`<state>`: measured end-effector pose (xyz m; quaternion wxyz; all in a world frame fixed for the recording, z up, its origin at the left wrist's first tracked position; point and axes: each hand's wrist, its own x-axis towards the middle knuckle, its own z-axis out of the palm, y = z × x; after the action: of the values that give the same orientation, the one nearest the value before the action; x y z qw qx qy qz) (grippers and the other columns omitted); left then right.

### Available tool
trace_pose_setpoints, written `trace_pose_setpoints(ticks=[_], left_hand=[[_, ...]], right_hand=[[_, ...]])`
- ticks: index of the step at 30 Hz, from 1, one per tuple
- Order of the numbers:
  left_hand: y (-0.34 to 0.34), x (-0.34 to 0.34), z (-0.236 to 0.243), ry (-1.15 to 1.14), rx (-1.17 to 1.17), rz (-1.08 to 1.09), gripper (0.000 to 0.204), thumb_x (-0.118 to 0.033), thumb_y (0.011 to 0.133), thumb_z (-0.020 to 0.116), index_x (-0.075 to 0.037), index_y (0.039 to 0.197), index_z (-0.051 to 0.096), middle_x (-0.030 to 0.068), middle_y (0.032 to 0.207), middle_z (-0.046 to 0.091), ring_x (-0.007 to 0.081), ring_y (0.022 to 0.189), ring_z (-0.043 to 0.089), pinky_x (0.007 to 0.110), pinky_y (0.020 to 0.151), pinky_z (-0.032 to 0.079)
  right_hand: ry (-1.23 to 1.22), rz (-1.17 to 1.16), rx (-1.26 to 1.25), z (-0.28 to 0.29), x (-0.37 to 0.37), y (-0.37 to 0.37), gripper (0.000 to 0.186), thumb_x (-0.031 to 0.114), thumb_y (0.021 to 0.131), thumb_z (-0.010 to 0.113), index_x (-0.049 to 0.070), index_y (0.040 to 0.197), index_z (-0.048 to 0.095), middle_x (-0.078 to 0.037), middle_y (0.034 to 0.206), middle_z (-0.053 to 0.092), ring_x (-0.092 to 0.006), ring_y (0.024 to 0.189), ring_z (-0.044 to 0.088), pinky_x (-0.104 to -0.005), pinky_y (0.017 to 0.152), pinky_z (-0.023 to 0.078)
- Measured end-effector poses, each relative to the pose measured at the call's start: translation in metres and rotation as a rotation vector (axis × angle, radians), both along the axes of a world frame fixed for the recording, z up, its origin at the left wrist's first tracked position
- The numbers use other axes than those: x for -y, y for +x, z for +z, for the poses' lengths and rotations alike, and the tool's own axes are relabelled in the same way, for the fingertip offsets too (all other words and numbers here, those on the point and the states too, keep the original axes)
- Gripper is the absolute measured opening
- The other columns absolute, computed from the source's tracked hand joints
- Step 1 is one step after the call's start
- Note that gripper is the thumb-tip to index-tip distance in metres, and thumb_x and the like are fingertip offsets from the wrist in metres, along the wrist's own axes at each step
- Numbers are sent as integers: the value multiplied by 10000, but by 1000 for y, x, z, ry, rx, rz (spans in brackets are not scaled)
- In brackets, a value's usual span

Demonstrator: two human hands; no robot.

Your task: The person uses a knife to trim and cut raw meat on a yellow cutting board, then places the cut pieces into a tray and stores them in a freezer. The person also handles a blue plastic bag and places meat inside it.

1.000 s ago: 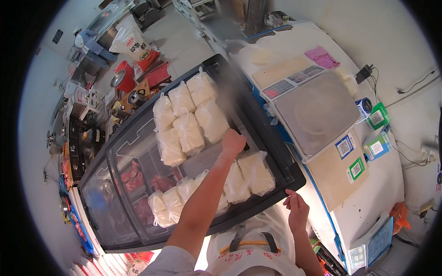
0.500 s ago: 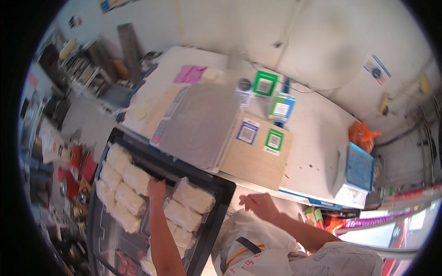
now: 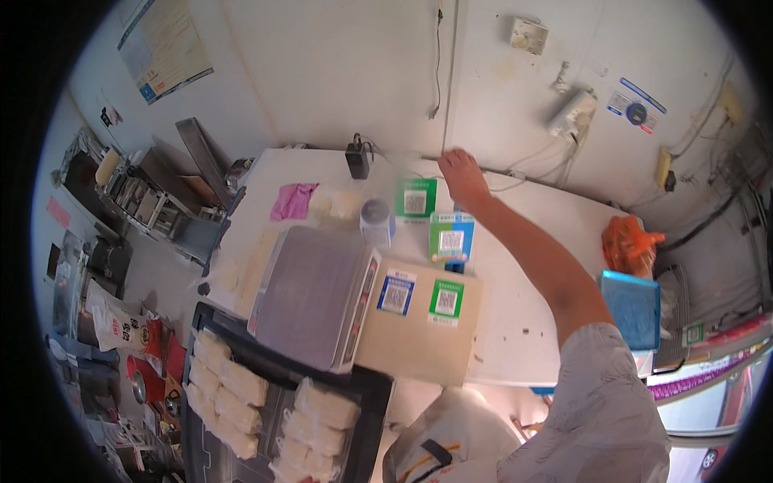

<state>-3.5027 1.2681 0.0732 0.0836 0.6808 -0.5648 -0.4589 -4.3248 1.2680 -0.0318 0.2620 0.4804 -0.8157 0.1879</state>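
My right hand (image 3: 465,179) reaches across the white table to its far side, behind a green and blue code box (image 3: 451,238) and beside a green code sign (image 3: 415,198). Its fingers are bent and close together; a faint blur lies left of them, and I cannot make out what they hold, if anything. Only a sliver of skin, seemingly my left hand (image 3: 307,480), shows at the lower edge by the bagged white blocks (image 3: 311,435). More bagged white blocks (image 3: 225,394) lie in the dark crate (image 3: 382,414), left of these.
A flat-topped scale (image 3: 310,294) stands by the crate, with a wooden board (image 3: 419,342) to its right. Pink cloth (image 3: 295,201), a round-topped container (image 3: 376,223) and a black adapter (image 3: 357,158) are further back. At right are an orange bag (image 3: 630,245) and a blue-lidded box (image 3: 630,310).
My right hand has gone from beside the crate to the far side of the table. My left hand has left the crate's far end and dropped to the lower edge. The view has tilted up.
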Motion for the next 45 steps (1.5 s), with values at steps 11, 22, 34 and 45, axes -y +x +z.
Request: trace_pose_setpoints(ticks=[11, 22, 34, 45], left_hand=[[-214, -43, -53, 104, -345, 381, 407, -140, 973, 687, 46, 1329, 628, 137, 1203, 689, 212, 1015, 674, 323, 889, 590], [-322, -52, -43, 124, -223, 271, 342, -135, 972, 706, 21, 1273, 659, 100, 1077, 715, 173, 915, 681, 300, 811, 595], [-340, -62, -23, 76, -298, 38, 298, -94, 935, 739, 28, 1205, 704, 116, 1052, 744, 197, 932, 710, 293, 749, 593], [-362, -90, -20, 83, -343, -12, 324, -133, 947, 723, 23, 1229, 699, 129, 1100, 745, 211, 950, 714, 327, 806, 592]], right_hand=[[469, -248, -493, -47, 98, -334, 237, 189, 913, 610, 96, 1088, 739, -73, 1141, 709, -272, 1311, 512, -514, 1256, 207], [-986, 245, 360, 147, -93, -248, 205, 139, 981, 678, 88, 1161, 595, -90, 1025, 612, -187, 806, 600, -312, 735, 495], [-1262, -527, 1073, 87, -331, -360, 206, 117, 917, 763, -51, 941, 646, -110, 799, 688, -161, 620, 666, -303, 534, 590], [-919, -607, 825, 61, -332, -382, 186, 105, 879, 739, -72, 881, 684, -165, 717, 715, -228, 583, 736, -320, 545, 599]])
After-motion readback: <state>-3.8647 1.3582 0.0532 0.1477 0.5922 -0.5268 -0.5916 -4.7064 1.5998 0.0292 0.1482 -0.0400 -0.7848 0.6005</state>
